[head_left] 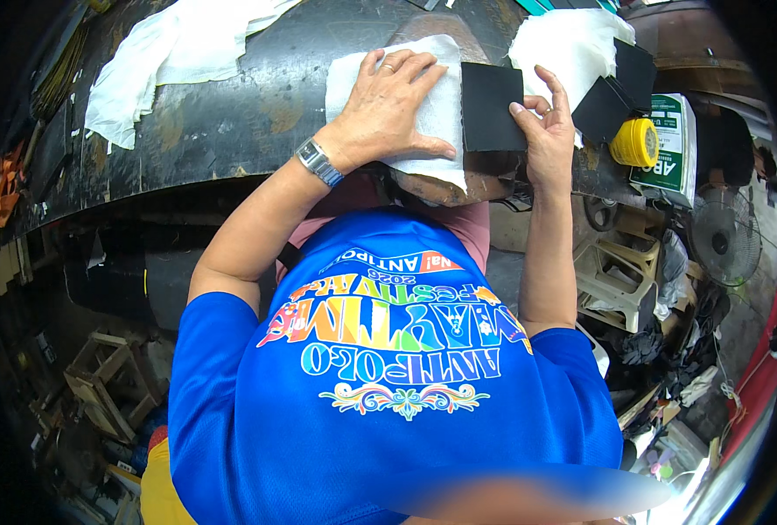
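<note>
My left hand (388,109) lies spread on a white fabric piece (441,101), pressing it against the worktop near the front edge. A silver watch (318,163) is on that wrist. In my right hand (548,131), thumb and forefinger pinch the right edge of a black, roughly square sheet (493,107). Its left edge meets the right edge of the white fabric; whether the two overlap or are joined I cannot tell. Beneath the fabric, a brown worn board (437,187) shows at the front edge.
White fabric sheets (187,52) lie on the dark worktop (231,131) at left. More white fabric (563,39) and black pieces (600,109) sit at right, beside a yellow round container (634,142) and a green-and-white can (668,144). Below are a plastic stool (616,271) and a fan (723,234).
</note>
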A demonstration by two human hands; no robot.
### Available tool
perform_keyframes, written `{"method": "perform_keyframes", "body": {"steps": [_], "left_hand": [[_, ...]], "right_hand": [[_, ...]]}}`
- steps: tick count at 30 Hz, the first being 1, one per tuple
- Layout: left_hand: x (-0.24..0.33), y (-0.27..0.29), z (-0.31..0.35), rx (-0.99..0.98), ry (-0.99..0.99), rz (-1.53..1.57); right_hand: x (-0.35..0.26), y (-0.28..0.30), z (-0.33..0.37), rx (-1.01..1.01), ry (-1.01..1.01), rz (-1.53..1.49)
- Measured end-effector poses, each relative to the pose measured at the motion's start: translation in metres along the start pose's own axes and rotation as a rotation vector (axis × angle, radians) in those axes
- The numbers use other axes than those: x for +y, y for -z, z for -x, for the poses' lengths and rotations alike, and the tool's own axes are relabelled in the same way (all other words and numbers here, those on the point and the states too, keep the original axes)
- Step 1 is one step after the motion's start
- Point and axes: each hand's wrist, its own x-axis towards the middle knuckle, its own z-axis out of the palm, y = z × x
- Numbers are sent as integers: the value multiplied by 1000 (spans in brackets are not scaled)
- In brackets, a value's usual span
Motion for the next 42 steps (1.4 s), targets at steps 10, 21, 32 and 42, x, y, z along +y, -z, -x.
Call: {"method": "perform_keyframes", "body": {"steps": [10, 21, 32, 42], "left_hand": [[-1, -2, 3, 35, -28, 14], [-1, -5, 2, 75, -14, 105], [-1, -5, 3, 92, -30, 106], [-1, -4, 4, 31, -75, -23]], "right_hand": [[0, -6, 5, -36, 39, 130], [4, -7, 4, -5, 62, 264], [6, -4, 4, 18, 50, 258], [2, -5, 2, 10, 22, 399]]}}
